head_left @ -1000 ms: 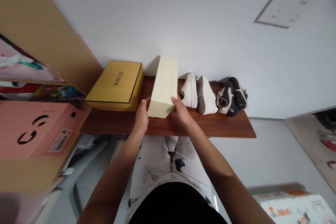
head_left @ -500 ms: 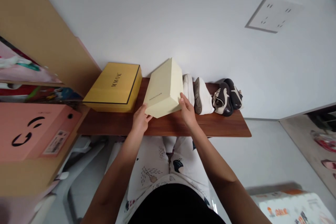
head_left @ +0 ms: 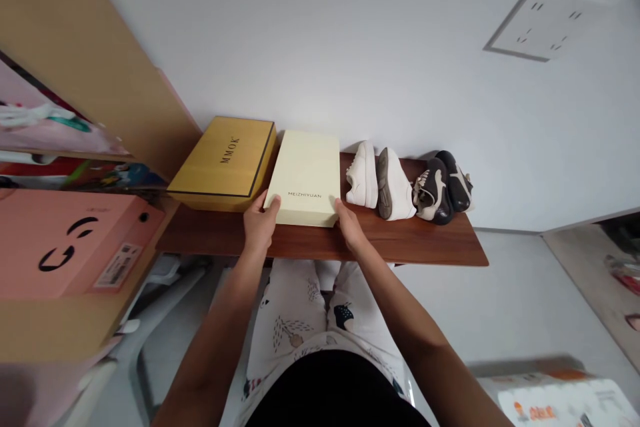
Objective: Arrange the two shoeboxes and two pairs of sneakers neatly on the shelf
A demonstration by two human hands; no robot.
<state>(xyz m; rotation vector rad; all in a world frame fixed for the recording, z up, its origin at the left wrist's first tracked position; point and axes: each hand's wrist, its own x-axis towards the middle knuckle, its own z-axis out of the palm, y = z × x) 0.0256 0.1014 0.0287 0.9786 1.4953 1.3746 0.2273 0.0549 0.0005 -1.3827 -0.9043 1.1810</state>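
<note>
Holding: left hand (head_left: 259, 223) wrapped around the near left corner of the cream box (head_left: 307, 167), thumb on its top face; right hand (head_left: 350, 223) gripped the near right corner, its other fingers mostly hidden.
Cream box: lay flat on the brown shelf (head_left: 313, 245), lettering (head_left: 305, 195) upward (MEIZHIYUAN, legible from the wearer's side), just right of the yellow box (head_left: 225, 157); whether the boxes touched, I could not tell.
Placing so far: seemed nearly complete, since the cream box sat level and roughly in line with the yellow one.
Grip: not yet released, so letting go was apparently the part left.
White shoes (head_left: 384, 181): stood just right of the cream box, outside both boxes.
Dark shoes (head_left: 440, 197): sat beyond those, untouched and likewise unboxed.
</note>
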